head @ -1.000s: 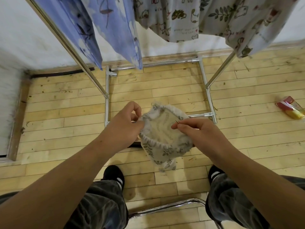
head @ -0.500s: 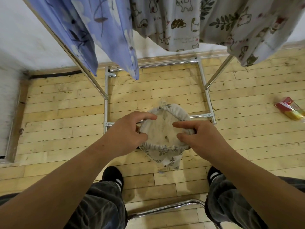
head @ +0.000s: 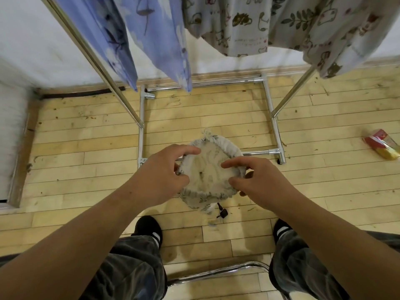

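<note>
A small pale cloth drawstring bag (head: 207, 174) with a leaf print hangs open between my hands above the wooden floor. My left hand (head: 164, 176) grips the left side of its gathered rim. My right hand (head: 257, 180) grips the right side of the rim, index finger and thumb reaching over the opening. The mouth is stretched wide and faces up; a small dark speck shows inside. A knotted drawstring end (head: 206, 134) sticks up at the far rim.
A chrome clothes rack (head: 141, 135) stands ahead, with blue (head: 138, 35) and patterned white garments (head: 281, 24) hanging. A small dark object (head: 221, 212) lies on the floor under the bag. A red-and-yellow packet (head: 383, 144) lies right. A chrome chair frame (head: 216, 274) is between my legs.
My right hand went from pinching something thin over the bag to gripping the rim. Both hands have pulled the mouth wider. A small dark object now shows on the floor below the bag.
</note>
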Motion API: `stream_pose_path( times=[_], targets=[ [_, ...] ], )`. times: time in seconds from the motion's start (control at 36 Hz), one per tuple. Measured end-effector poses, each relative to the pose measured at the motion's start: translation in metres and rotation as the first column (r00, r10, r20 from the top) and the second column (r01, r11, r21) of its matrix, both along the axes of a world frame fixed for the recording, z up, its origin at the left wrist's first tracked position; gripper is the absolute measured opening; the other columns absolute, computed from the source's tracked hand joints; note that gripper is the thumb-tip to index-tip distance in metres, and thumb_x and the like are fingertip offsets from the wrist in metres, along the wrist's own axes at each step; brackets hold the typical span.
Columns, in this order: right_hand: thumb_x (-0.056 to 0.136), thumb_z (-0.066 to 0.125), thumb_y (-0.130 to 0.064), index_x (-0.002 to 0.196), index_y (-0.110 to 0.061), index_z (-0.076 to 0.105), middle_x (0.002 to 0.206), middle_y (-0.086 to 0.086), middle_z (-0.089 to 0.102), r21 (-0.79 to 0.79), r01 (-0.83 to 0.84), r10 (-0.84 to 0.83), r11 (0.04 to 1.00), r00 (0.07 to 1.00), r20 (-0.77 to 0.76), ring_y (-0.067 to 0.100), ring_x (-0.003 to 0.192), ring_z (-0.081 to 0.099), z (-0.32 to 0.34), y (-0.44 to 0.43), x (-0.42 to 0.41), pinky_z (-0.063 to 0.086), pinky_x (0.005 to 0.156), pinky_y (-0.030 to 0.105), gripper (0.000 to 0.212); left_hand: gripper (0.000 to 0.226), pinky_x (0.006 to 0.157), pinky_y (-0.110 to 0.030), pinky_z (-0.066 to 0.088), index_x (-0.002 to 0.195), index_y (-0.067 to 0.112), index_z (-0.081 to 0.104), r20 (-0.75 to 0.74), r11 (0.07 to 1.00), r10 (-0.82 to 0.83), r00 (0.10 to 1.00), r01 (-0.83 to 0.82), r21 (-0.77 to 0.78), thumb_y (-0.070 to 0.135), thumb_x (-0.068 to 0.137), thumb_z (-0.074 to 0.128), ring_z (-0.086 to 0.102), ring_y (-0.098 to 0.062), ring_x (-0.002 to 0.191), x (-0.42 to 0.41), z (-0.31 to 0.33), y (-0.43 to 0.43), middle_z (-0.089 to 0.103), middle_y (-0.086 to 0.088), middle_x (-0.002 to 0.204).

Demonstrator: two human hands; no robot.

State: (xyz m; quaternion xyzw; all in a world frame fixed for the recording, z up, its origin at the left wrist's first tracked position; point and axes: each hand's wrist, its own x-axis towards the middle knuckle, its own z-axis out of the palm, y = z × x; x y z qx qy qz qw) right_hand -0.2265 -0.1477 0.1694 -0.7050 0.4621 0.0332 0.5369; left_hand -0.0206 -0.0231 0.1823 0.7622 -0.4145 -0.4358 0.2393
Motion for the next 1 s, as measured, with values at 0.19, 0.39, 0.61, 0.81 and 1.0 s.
stream_pose_path(
  times=[0.19,0.39,0.61,0.81,1.0],
  targets=[
    [0.088,0.073,-0.012,0.11,-0.043,0.073,0.111,-0.017,0.062,-0.005,-0.023,0.023,1.0,0.998,0.052,0.022,0.077,0.074,-0.005,0.005,0.009,0.064,0.066,0.043,0.039,0.07,0.05,-0.011,0.046,0.143,0.047,0.048,0.018,0.992,0.113,0.993,-0.113,0.049,0.008,0.089,0.068,0.061,0.013,0.075,0.012,0.003,0.01,0.05,0.027,0.102],
    [0.089,0.074,-0.014,0.106,-0.051,0.071,0.11,-0.019,0.063,0.029,-0.023,0.021,0.999,0.997,0.08,0.023,0.076,0.074,-0.01,0.011,0.023,0.063,0.066,0.048,0.042,0.08,0.055,-0.015,0.052,0.148,0.053,0.039,0.021,0.99,0.131,0.991,-0.132,0.059,0.011,0.086,0.068,0.061,0.009,0.088,0.018,0.006,0.022,0.048,0.023,0.132],
    [0.092,0.073,-0.022,0.097,-0.044,0.069,0.112,-0.019,0.066,0.008,0.027,-0.028,1.0,0.994,0.11,0.012,0.08,0.073,-0.015,0.014,0.039,0.064,0.08,0.044,0.023,0.081,0.054,-0.009,0.047,0.154,0.047,0.034,0.034,0.985,0.153,0.988,-0.155,0.073,0.01,0.09,0.067,0.054,0.013,0.092,0.032,0.011,0.033,0.043,0.02,0.134],
    [0.096,0.067,-0.023,0.099,-0.035,0.058,0.112,-0.015,0.065,-0.008,0.055,-0.055,0.998,0.998,0.042,0.017,0.085,0.073,-0.025,0.019,0.053,0.063,0.08,0.047,0.015,0.081,0.054,-0.011,0.044,0.156,0.045,0.032,0.069,0.975,0.178,0.982,-0.185,0.12,0.013,0.091,0.066,0.057,0.0,0.101,0.046,0.012,0.05,0.042,0.016,0.151],
    [0.101,0.063,-0.023,0.106,-0.025,0.057,0.107,-0.003,0.065,0.035,0.041,-0.039,0.999,0.997,-0.072,0.015,0.083,0.073,-0.04,0.021,0.064,0.063,0.072,0.034,0.008,0.085,0.059,-0.016,0.047,0.159,0.041,0.026,0.113,0.959,0.186,0.976,-0.206,0.195,0.014,0.09,0.068,0.058,-0.005,0.096,0.061,0.008,0.067,0.042,0.007,0.152]
  ],
)
